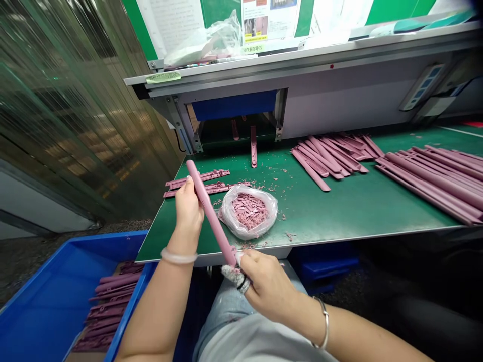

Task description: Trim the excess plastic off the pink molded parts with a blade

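Note:
A long pink plastic strip [211, 216] slants across the front edge of the green table. My left hand [188, 206] is closed around its upper part. At its lower end, my right hand [264, 281] is closed, with fingertips against the strip and a grey fabric cover on one finger. Whether a tool is in the right hand cannot be made out. Just right of the strip, a clear plastic bag [269, 206] stands open, filled with pink scraps. Two flat pink pieces [215, 175] lie behind my left hand.
Pink strips [328, 156] are piled at the back, and longer ones [441, 176] lie at the right. A blue bin [49, 281] with pink parts stands lower left. A shelf [234, 68] overhangs the table [320, 216]. Scraps are scattered around the bag.

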`<state>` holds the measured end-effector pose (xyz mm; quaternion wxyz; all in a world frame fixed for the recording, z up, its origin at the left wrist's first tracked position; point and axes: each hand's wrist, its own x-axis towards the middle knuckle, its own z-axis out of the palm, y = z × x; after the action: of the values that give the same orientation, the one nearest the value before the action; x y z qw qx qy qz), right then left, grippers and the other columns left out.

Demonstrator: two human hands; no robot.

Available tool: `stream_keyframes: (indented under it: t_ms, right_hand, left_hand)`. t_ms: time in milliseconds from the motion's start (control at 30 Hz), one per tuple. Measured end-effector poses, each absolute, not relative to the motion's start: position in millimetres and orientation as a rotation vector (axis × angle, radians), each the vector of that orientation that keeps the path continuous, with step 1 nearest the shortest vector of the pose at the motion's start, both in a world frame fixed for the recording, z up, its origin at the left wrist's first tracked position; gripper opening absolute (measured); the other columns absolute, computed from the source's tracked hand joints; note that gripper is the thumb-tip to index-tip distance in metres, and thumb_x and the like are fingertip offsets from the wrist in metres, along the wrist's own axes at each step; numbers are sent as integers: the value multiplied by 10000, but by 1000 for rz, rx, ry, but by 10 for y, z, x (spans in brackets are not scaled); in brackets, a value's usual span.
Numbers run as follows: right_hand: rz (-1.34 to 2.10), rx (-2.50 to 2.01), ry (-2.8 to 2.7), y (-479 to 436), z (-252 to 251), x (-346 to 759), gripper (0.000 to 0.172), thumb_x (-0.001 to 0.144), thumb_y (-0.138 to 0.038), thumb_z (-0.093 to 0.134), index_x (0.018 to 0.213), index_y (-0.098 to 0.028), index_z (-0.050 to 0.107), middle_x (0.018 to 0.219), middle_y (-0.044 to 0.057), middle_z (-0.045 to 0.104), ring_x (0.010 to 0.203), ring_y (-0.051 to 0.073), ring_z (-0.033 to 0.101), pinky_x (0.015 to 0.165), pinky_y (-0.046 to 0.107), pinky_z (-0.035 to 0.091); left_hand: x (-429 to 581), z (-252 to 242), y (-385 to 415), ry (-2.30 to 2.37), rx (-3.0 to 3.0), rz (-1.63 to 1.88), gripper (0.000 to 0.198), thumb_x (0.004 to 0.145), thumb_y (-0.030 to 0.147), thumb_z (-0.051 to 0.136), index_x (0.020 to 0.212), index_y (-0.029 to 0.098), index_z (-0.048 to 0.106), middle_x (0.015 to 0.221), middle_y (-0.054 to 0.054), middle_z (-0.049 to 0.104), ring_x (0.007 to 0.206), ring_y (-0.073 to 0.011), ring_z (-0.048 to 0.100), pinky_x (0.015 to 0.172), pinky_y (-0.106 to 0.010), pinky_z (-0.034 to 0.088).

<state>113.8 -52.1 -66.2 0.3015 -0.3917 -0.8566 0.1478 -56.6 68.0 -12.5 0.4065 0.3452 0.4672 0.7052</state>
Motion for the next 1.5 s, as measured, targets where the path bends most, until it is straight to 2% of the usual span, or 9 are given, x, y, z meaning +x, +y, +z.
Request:
stream_keyframes:
  t_ms: [67, 133, 200, 367, 500, 833, 1200, 1367, 1500]
  right_hand:
    - [532, -970, -2122, -459, -572, 1205, 167, 863, -179, 453, 710, -213, 395, 689, 4, 495, 611, 141, 425, 566, 258, 299]
    - [614, -892, -2062, -391, -485, 1294, 231, 891, -216, 426, 686, -223, 321, 656, -14, 432, 588, 129, 373, 558, 253, 282]
    - [595, -810, -2113, -331, -420, 1389, 210, 863, -193, 435, 697, -225, 311, 649, -22, 406, 577, 126, 343, 549, 255, 261]
    - [226, -841, -2337, -233, -312, 1566, 104, 747, -126, 482, 816, -192, 440, 774, 40, 514, 651, 162, 401, 566, 276, 258]
    - [-30, -909, -2451, -200, -250, 1605, 203, 652, -47, 473, 788, -197, 489, 774, 29, 510, 637, 163, 398, 554, 285, 236]
    - [-164, -919, -2429, -197, -264, 1630, 142, 706, -71, 511, 780, -184, 557, 751, 35, 544, 643, 180, 386, 571, 310, 256]
    - [-142, -940, -2296, -163, -381, 1638, 171, 726, -40, 459, 704, -189, 540, 741, 51, 532, 669, 195, 384, 574, 319, 252]
    - [-136, -1026, -2210, -137, -377, 1600, 142, 815, -135, 460, 712, -173, 549, 772, 78, 526, 687, 201, 401, 589, 312, 285]
    - [-173, -1056, -2240, -131, -409, 1583, 138, 821, -132, 483, 711, -180, 550, 769, 72, 537, 694, 205, 410, 594, 316, 285]
  left_hand:
    - [-557, -90, 440, 1227, 1149, 1754, 331, 775, 266, 694, 1099, 201, 661, 981, -48, 655, 935, -179, 611, 863, -295, 477]
    - [-555, -91, 184, 1315, 1875, 1578, 422, 742, 166, 717, 1145, 268, 648, 1282, -43, 572, 1279, -243, 437, 1129, -423, 235]
    - [-580, -110, -6, 1155, 2650, 1249, 372, 828, 105, 614, 1160, 273, 624, 1235, -49, 605, 1267, -250, 458, 1148, -544, 104]
    - [-671, -94, -107, 839, 3063, 872, 328, 904, 59, 483, 1218, 136, 538, 928, -80, 648, 883, -189, 573, 883, -391, 455]
    - [-655, -23, -105, 846, 3175, 739, 320, 899, 42, 481, 1207, 106, 539, 926, -93, 639, 864, -212, 532, 801, -380, 424]
    - [-586, -57, -205, 1047, 2989, 607, 297, 937, 109, 429, 1220, 117, 519, 939, -88, 619, 799, -211, 513, 702, -356, 402]
    - [-319, -187, -425, 1178, 1799, 794, 288, 900, 301, 562, 1167, 215, 627, 906, -29, 653, 900, -188, 598, 786, -268, 471]
    - [-215, -301, -488, 1206, 1454, 916, 384, 849, 332, 619, 1208, 197, 635, 667, 1, 589, 563, -122, 492, 474, -202, 400]
    - [-184, -343, -486, 1243, 1380, 947, 422, 827, 363, 636, 1199, 163, 637, 623, 17, 533, 460, -78, 361, 392, -188, 328]
